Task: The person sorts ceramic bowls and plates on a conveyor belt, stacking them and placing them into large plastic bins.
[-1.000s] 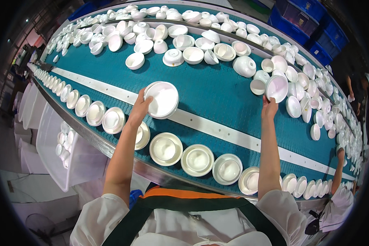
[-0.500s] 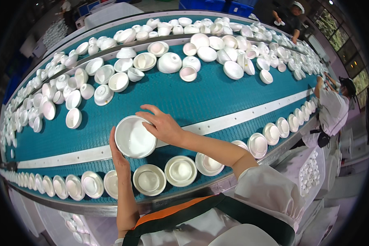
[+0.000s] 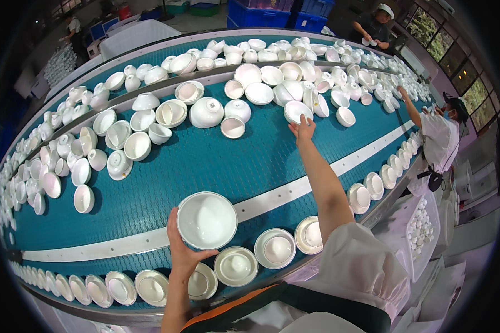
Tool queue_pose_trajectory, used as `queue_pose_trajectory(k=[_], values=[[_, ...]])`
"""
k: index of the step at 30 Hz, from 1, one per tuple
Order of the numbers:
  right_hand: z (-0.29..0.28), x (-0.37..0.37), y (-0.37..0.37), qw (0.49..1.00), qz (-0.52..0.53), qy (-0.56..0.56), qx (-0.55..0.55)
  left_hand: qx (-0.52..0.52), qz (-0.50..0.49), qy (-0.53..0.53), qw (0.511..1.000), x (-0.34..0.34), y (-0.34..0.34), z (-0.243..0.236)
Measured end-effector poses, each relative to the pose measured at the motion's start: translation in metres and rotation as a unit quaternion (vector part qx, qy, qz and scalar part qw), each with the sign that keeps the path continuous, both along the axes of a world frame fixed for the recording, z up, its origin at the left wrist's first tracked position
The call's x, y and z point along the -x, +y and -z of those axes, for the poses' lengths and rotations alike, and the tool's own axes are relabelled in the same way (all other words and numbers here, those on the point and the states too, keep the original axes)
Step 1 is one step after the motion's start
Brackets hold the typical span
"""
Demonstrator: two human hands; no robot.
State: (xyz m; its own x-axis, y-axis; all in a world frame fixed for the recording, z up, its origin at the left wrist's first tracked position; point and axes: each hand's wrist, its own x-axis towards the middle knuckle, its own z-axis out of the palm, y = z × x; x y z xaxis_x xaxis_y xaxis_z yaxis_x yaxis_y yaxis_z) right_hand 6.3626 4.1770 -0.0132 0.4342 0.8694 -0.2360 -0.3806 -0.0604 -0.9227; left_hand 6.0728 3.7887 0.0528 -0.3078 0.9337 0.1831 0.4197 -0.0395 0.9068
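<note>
Above the teal conveyor belt (image 3: 236,169), I see the worker's left hand (image 3: 181,252) gripping a large white bowl (image 3: 207,221) by its side and lower edge, its hollow facing up and the bowl overlapping the white strip (image 3: 283,190) from my view; the right hand (image 3: 303,131) stretches across the belt, fingers at the near rim of a smaller bowl (image 3: 298,111) among the loose heap, though I cannot tell whether they have closed on it; along the near lane runs a row of nested bowls (image 3: 275,248), smaller ones sitting inside wider ones; off to the right a co-worker in white (image 3: 440,139) reaches over the belt; beyond it stand blue crates (image 3: 259,16).
</note>
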Motion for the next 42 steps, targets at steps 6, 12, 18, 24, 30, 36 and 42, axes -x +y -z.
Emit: queue_pose_trajectory(k=[6, 12, 18, 24, 30, 36, 42], values=[[0.009, 0.008, 0.018, 0.99, -0.057, -0.122, 0.038, 0.015, -0.022, 0.04, 0.999, -0.025, 0.012, 0.0], [-0.011, -0.017, 0.006, 0.939, -0.103, -0.32, -0.069, 0.011, -0.044, -0.015, 0.999, -0.066, 0.027, 0.008], [-0.012, 0.016, 0.093, 0.803, -0.158, -0.545, -0.183, 0.017, -0.122, -0.1, 0.987, -0.12, 0.04, -0.001], [-0.014, 0.077, 0.127, 0.81, -0.429, -0.385, 0.111, 0.041, -0.172, -0.087, 0.98, -0.15, 0.046, 0.0], [0.061, 0.042, 0.145, 0.828, -0.17, -0.481, -0.231, 0.02, -0.146, -0.062, 0.987, -0.181, 0.073, -0.002], [-0.077, -0.006, 0.034, 0.818, -0.545, -0.171, -0.062, 0.01, -0.133, 0.009, 0.991, -0.206, 0.092, -0.008], [-0.174, -0.034, -0.067, 0.534, -0.655, -0.446, -0.293, 0.008, -0.16, 0.032, 0.987, -0.229, 0.098, -0.012]])
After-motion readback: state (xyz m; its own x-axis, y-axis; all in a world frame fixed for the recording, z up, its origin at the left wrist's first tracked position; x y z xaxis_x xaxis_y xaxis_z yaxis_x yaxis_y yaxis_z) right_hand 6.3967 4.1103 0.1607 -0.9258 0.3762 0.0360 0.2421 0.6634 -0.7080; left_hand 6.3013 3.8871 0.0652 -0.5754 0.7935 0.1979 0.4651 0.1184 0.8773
